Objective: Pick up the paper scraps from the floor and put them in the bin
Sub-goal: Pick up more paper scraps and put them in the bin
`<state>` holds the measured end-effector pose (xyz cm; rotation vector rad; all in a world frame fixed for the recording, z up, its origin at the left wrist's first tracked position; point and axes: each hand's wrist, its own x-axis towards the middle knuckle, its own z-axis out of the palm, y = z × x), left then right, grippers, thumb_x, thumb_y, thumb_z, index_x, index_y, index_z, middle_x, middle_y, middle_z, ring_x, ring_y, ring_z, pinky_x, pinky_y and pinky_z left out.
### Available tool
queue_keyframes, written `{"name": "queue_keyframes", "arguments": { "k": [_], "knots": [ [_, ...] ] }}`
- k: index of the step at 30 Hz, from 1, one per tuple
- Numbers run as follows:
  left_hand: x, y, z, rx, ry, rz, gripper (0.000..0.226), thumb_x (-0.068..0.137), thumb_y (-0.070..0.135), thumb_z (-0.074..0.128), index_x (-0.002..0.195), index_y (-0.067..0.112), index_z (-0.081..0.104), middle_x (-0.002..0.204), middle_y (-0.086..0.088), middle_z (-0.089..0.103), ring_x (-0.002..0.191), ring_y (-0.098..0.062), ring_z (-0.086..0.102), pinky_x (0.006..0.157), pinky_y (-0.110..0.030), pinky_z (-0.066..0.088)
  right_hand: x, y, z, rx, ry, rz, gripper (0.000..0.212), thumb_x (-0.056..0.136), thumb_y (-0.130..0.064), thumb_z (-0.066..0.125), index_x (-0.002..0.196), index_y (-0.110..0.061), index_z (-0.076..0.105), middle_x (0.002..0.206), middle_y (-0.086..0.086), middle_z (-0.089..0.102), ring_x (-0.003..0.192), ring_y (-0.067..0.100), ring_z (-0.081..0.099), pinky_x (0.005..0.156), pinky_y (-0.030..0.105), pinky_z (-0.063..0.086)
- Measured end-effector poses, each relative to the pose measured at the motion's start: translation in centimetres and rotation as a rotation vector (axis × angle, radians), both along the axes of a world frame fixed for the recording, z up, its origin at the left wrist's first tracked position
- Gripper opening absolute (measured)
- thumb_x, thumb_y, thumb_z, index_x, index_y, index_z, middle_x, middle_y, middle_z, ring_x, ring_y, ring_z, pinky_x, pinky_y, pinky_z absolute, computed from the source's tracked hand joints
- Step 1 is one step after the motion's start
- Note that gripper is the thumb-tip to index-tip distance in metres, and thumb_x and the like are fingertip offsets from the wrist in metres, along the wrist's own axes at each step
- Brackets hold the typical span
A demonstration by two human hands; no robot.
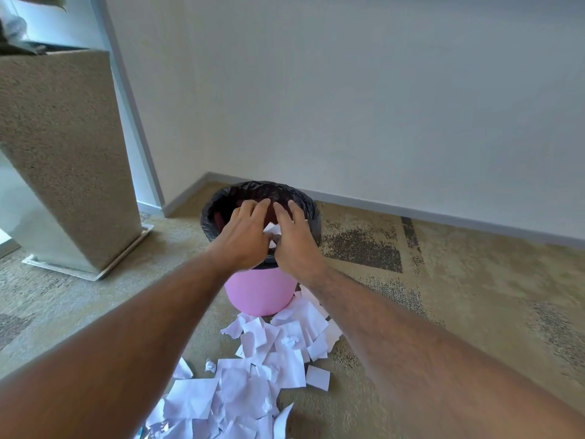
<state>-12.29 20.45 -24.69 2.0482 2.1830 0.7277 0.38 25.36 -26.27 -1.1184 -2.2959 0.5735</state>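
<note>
A pink bin (258, 294) with a black liner (311, 213) stands on the carpet near the wall. Both hands reach over its mouth, side by side. My left hand (245, 234) and my right hand (297, 240) have their fingers spread, palms down. A few white paper scraps (273, 230) show between the hands, just under them, over the bin's opening; whether either hand still grips them is unclear. A long heap of torn white paper scraps (253, 369) lies on the floor in front of the bin, running toward me.
A tall stone-textured planter (63, 153) on a square base stands at the left. A white wall with a grey skirting board (443, 217) runs behind the bin. Patterned beige carpet (459, 312) spreads to the right.
</note>
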Motion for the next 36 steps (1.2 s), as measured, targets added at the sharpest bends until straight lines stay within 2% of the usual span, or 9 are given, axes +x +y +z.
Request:
{"name": "queue_keyframes", "arguments": {
  "k": [8,11,14,18,22,25,28,32,36],
  "knots": [
    [1.8,-3.3,-3.3,0.234,0.005,0.030,0.047,0.098,0.015,0.054,0.142,0.002,0.045,0.139,-0.018,0.046,0.123,-0.036,0.047,0.105,-0.046,0.042,3.4,-3.1,-2.0,0.290,-0.031,0.029,0.050,0.093,0.000,0.052,0.141,-0.012,0.048,0.154,0.009,0.037,0.140,0.024,0.037,0.110,0.042,0.041],
    [3.3,-5.7,-5.0,0.344,0.066,0.038,0.040,0.094,0.014,0.057,0.133,0.003,0.054,0.134,-0.016,0.050,0.120,-0.030,0.047,0.099,-0.041,0.041,5.2,-5.5,-3.2,0.360,-0.033,0.044,0.041,0.095,-0.005,0.049,0.136,-0.009,0.054,0.147,0.010,0.046,0.133,0.025,0.044,0.107,0.038,0.042],
    [4.6,-8.4,-6.7,0.357,0.168,0.040,0.035,0.093,0.018,0.059,0.127,0.009,0.057,0.126,-0.009,0.051,0.109,-0.027,0.047,0.087,-0.037,0.039,6.8,-7.7,-4.7,0.388,-0.103,0.065,0.043,0.090,-0.006,0.054,0.133,-0.011,0.056,0.141,0.007,0.049,0.126,0.026,0.048,0.100,0.039,0.043],
    [5.5,-11.9,-9.8,0.272,0.222,-0.009,0.028,0.094,0.019,0.059,0.121,0.012,0.058,0.116,-0.008,0.053,0.097,-0.028,0.048,0.080,-0.039,0.039,8.7,-10.3,-7.3,0.311,-0.159,0.075,0.045,0.089,-0.003,0.059,0.133,-0.014,0.055,0.136,0.006,0.049,0.121,0.026,0.048,0.094,0.044,0.047],
    [5.3,-15.4,-14.5,-0.044,0.133,0.027,0.029,0.093,0.025,0.058,0.120,0.017,0.054,0.116,-0.006,0.054,0.101,-0.032,0.054,0.079,-0.045,0.047,10.2,-12.7,-10.3,0.106,-0.276,0.121,0.050,0.094,-0.011,0.058,0.142,-0.018,0.045,0.144,0.002,0.040,0.126,0.025,0.044,0.095,0.044,0.049],
    [4.9,-18.1,-17.3,-0.455,-0.035,0.148,0.053,0.091,0.044,0.063,0.134,0.018,0.047,0.133,-0.011,0.046,0.124,-0.036,0.047,0.094,-0.050,0.047,11.1,-14.5,-12.7,-0.106,-0.427,0.157,0.061,0.095,-0.023,0.060,0.149,-0.027,0.031,0.149,-0.001,0.026,0.132,0.026,0.038,0.094,0.046,0.050],
    [4.6,-20.9,-18.9,-0.731,-0.049,0.259,0.100,0.073,0.074,0.066,0.151,0.026,0.026,0.150,-0.016,0.029,0.138,-0.041,0.031,0.107,-0.052,0.039,11.7,-16.1,-14.7,-0.307,-0.547,0.225,0.080,0.090,-0.033,0.070,0.153,-0.030,0.021,0.154,0.003,0.016,0.137,0.033,0.030,0.099,0.049,0.046],
    [4.5,-23.3,-20.5,-0.861,-0.095,0.289,0.146,0.046,0.087,0.072,0.156,0.035,-0.008,0.160,-0.012,0.006,0.148,-0.044,0.008,0.113,-0.059,0.030,11.8,-17.7,-17.0,-0.411,-0.608,0.295,0.106,0.075,-0.042,0.083,0.155,-0.032,0.014,0.153,0.004,0.012,0.138,0.032,0.029,0.099,0.050,0.048],
    [4.8,-24.2,-22.3,-0.917,-0.106,0.277,0.154,0.048,0.082,0.077,0.155,0.031,-0.022,0.163,-0.021,-0.016,0.147,-0.052,-0.013,0.121,-0.056,0.003,11.4,-18.4,-18.6,-0.384,-0.676,0.327,0.113,0.071,-0.048,0.084,0.155,-0.033,0.010,0.157,0.010,0.008,0.139,0.038,0.029,0.101,0.051,0.045]
  ]
}}
